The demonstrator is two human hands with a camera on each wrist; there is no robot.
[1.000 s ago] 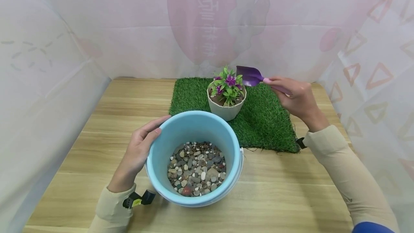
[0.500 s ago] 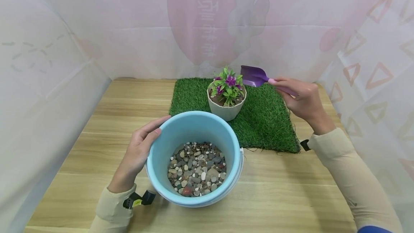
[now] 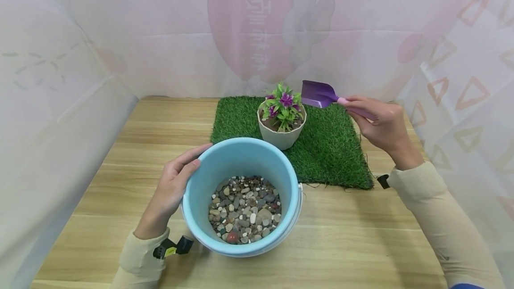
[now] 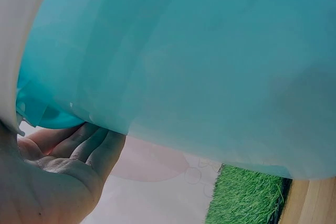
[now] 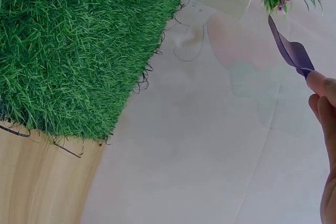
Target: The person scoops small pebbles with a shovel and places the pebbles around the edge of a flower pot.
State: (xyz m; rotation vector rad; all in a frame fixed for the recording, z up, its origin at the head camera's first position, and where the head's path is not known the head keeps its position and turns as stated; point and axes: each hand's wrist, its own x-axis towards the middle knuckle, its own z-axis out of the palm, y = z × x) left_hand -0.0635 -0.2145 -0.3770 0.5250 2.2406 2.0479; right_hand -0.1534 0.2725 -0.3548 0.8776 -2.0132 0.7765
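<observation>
Right hand [image 3: 379, 121] raised, fingers and thumb pinching the pink handle of a purple shovel [image 3: 319, 94]; shovel held in the air, out to the left of the grip. Blade points leftward, away from the knuckles and toward the flowering plant [image 3: 286, 100]; long axis runs mainly crosswise, dipping slightly from blade down to handle in the head view. In the right wrist view it slants, tip up and to the left, close by the leaves; cannot tell whether they touch. Pale pot [image 3: 281, 139] holding the plant: left of the grip, beyond the blade, standing on a grass mat [image 3: 329, 155]. Mat spreads below and left of the grip, on the wooden table [image 3: 341, 231]. Blue bucket [image 3: 241, 159]: farther left of the grip and nearer the person, stones [image 3: 245, 211] in its bottom. Left hand [image 3: 168, 184] rests against the bucket's left side, fingers fairly straight along the outer wall, thumb at the rim.
</observation>
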